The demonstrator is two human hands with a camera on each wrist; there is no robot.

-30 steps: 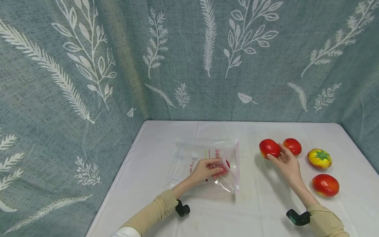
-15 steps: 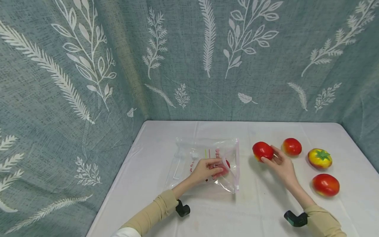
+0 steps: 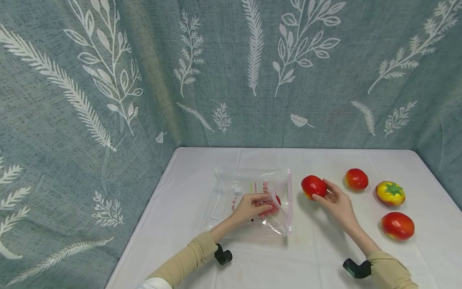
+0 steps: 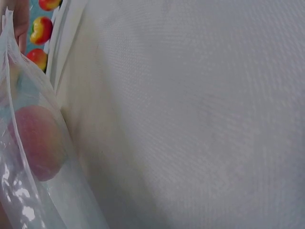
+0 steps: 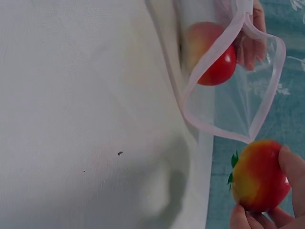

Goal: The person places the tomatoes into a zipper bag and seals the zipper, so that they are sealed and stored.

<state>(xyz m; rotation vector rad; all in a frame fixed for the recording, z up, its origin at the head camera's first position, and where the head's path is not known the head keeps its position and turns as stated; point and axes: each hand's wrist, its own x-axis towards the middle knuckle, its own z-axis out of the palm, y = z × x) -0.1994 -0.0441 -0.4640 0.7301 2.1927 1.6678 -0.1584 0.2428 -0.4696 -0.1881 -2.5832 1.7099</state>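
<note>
A clear zip bag [image 3: 249, 198] lies on the white table [image 3: 317, 257], its open mouth facing right. My left hand [image 3: 252, 206] pinches the bag's upper layer near the mouth and holds it lifted. One red tomato [image 3: 275, 204] lies inside the bag, seen also as the bagged tomato [image 5: 212, 59] in the right wrist view and tomato [image 4: 38, 143] in the left wrist view. My right hand [image 3: 333, 198] grips a red tomato [image 3: 313, 186] just right of the bag's mouth, above the table; that held tomato [image 5: 259, 176] shows close to the bag opening [image 5: 238, 81].
Three more tomatoes lie at the right of the table: a red one [image 3: 355, 179], a yellow-red one with a green stem [image 3: 390, 193], and a red one [image 3: 398, 226]. Patterned teal cloth walls stand behind and at both sides.
My right hand has carried the red tomato leftward, away from the other tomatoes and toward the bag's mouth. The left hand and bag have stayed still.
</note>
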